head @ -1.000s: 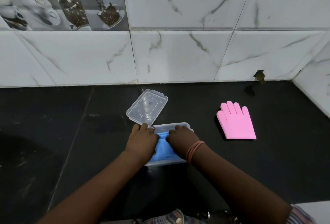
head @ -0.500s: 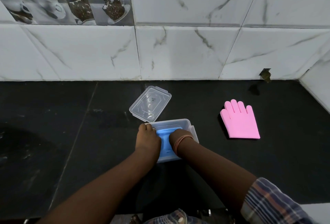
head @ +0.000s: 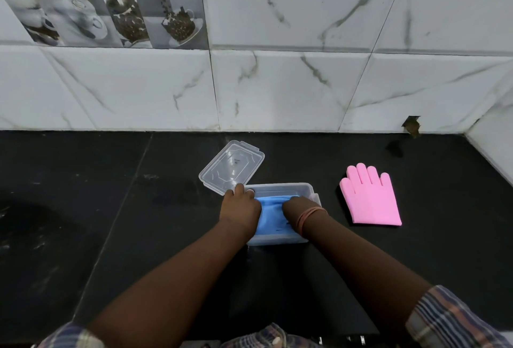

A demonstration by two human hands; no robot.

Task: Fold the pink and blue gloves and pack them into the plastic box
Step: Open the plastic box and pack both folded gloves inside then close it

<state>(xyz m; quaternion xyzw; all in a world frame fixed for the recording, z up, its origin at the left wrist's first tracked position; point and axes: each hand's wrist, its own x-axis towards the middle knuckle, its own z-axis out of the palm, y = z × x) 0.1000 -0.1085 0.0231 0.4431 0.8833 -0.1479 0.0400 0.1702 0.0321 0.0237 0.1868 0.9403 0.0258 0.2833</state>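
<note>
Head camera, looking down at a black table [head: 83, 208] set against marble-patterned wall tiles [head: 291, 83]: a person works both hands inside a clear plastic box [head: 280, 240] at the centre of the frame. The left hand [head: 240, 207] sits at the box's 9 o'clock side, knuckles up, fingers bent down onto the blue glove [head: 270, 215] near the box's far left corner. The right hand [head: 301, 210], with a band at the wrist, sits at the 3 o'clock side, its fingers curled down into the same glove. The blue glove lies bunched in the box directly between and under the two hands, touching both; whether either grip pinches the fabric or only presses it cannot be told from this angle. The box's clear lid [head: 231, 165] lies flat on the table at 11 o'clock from the box, its near corner just beside the left hand's fingertips. The pink glove [head: 370, 199] lies flat and unfolded at 3 o'clock, fingers pointing to the wall, well apart from both hands.
</note>
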